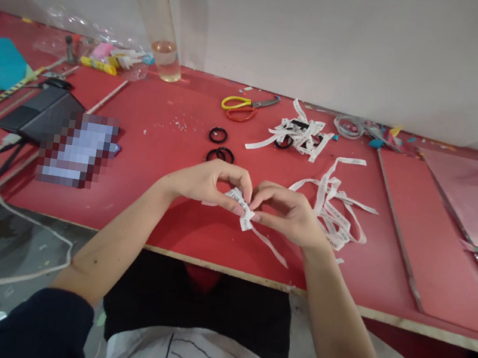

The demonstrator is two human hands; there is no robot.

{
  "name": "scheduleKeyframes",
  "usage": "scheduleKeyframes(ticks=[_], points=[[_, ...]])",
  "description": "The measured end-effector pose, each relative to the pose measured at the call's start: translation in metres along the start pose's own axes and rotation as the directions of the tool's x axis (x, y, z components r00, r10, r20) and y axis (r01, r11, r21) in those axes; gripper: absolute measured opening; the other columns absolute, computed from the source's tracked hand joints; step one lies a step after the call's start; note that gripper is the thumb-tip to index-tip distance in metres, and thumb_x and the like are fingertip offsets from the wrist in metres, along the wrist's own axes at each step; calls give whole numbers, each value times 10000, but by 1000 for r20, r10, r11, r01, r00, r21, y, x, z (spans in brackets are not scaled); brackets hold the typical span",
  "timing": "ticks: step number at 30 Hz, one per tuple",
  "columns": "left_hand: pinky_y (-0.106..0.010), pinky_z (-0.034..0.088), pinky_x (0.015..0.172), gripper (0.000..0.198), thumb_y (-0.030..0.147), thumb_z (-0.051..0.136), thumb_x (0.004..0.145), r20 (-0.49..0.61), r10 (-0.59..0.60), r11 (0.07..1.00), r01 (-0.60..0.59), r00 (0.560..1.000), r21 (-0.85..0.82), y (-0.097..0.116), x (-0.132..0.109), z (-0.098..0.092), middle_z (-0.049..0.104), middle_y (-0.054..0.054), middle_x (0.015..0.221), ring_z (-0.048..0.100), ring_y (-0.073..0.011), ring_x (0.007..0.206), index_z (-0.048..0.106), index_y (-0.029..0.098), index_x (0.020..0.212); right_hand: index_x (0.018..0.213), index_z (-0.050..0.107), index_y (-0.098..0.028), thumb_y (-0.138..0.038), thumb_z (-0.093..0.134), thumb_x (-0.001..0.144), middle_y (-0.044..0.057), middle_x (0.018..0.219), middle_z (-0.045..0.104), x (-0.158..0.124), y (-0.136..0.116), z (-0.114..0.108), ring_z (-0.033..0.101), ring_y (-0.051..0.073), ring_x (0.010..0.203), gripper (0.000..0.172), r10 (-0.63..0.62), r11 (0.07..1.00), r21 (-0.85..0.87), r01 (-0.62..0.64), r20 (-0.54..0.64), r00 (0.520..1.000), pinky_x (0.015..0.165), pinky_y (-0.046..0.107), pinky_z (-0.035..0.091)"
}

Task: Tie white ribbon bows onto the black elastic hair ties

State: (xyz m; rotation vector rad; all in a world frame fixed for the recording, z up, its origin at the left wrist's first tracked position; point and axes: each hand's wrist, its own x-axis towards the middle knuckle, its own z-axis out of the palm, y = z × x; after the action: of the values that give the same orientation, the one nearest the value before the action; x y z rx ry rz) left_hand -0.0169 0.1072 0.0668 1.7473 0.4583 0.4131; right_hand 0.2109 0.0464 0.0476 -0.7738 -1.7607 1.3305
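Between my two hands is a white ribbon (245, 221) printed with dark letters, bunched up above the front part of the table. My left hand (215, 184) pinches it from the left, thumb and fingers closed. From the right, my right hand (286, 210) pinches the same ribbon, its fingertips nearly meeting the left ones. A loose tail of ribbon hangs toward the table edge. Just beyond my left hand lie black hair ties (221, 154), with another black hair tie (217, 134) farther back. Beside my right hand is a tangle of loose printed ribbon (337, 216).
A pile of ribbon pieces (303, 135) with black rings lies behind, near yellow-and-red-handled scissors (250, 107). A tall water bottle (165, 28) stands by the wall. At left are a black device (41, 111), a blurred phone (80, 151) and a white cable (29, 215). A red board (433, 240) lies right.
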Motion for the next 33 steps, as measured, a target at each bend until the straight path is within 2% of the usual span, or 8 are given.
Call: scheduleKeyframes(ticks=[3, 7, 9, 12, 16, 21, 25, 33], points=[[-239, 521, 670, 234, 315, 800, 770, 61, -17, 1000, 19, 998, -21, 0, 1, 0, 713, -40, 831, 652, -120, 717, 702, 156, 912, 879, 728, -185, -261, 789, 816, 40, 885, 667, 2, 2, 3, 648, 137, 804, 116, -15, 1000, -21, 15, 8, 1000, 790, 297, 551], [-278, 550, 783, 281, 346, 851, 712, 79, 0, 996, 6, 997, -85, 1, 2, 2, 732, -57, 843, 687, -154, 814, 713, 156, 867, 860, 740, -198, -229, 807, 798, 18, 840, 647, 2, 2, 5, 626, 112, 757, 96, -118, 993, -10, 119, 33, 992, 721, 259, 522], [-293, 556, 790, 316, 368, 871, 683, 101, -2, 993, 14, 995, -121, 1, 2, 3, 732, -62, 826, 690, -164, 816, 713, 151, 850, 864, 744, -201, -214, 818, 783, 11, 833, 633, 2, 0, 5, 618, 105, 744, 110, -167, 986, -15, 167, 47, 985, 698, 250, 515], [-293, 557, 749, 342, 384, 882, 665, 113, -11, 986, 30, 994, -166, 0, 2, 3, 731, -66, 810, 684, -162, 778, 717, 147, 849, 876, 742, -196, -210, 816, 783, 13, 847, 625, 1, -2, 6, 619, 105, 754, 119, -172, 984, -40, 174, 60, 983, 699, 250, 523], [-273, 542, 750, 314, 338, 894, 660, 100, 5, 976, 17, 995, -218, 0, 1, 3, 728, -56, 821, 666, -139, 759, 728, 160, 858, 852, 731, -185, -213, 747, 853, 28, 866, 646, 1, 0, 8, 639, 113, 786, 32, -168, 983, -57, 172, 76, 983, 721, 258, 535], [-266, 530, 700, 306, 335, 892, 662, 100, -38, 971, 60, 994, -233, 2, 1, 3, 720, -50, 811, 642, -132, 719, 729, 162, 856, 866, 718, -198, -177, 762, 835, 22, 821, 661, 1, 5, 10, 625, 118, 749, 58, -245, 969, -21, 245, -10, 969, 704, 266, 531], [-259, 527, 724, 283, 312, 893, 666, 109, -15, 966, 42, 994, -254, 3, 1, 3, 724, -42, 811, 642, -120, 717, 726, 165, 841, 921, 715, -216, -134, 715, 862, 26, 850, 684, 0, 5, 12, 644, 127, 786, 101, -262, 965, -8, 262, -50, 964, 731, 278, 543], [-270, 537, 745, 301, 327, 900, 654, 120, 2, 965, 29, 993, -261, 0, 2, 3, 720, -48, 819, 654, -132, 746, 725, 167, 841, 935, 724, -210, -148, 746, 832, 41, 847, 690, 0, 3, 13, 645, 138, 777, 122, -298, 955, -14, 298, -22, 954, 724, 289, 552]])
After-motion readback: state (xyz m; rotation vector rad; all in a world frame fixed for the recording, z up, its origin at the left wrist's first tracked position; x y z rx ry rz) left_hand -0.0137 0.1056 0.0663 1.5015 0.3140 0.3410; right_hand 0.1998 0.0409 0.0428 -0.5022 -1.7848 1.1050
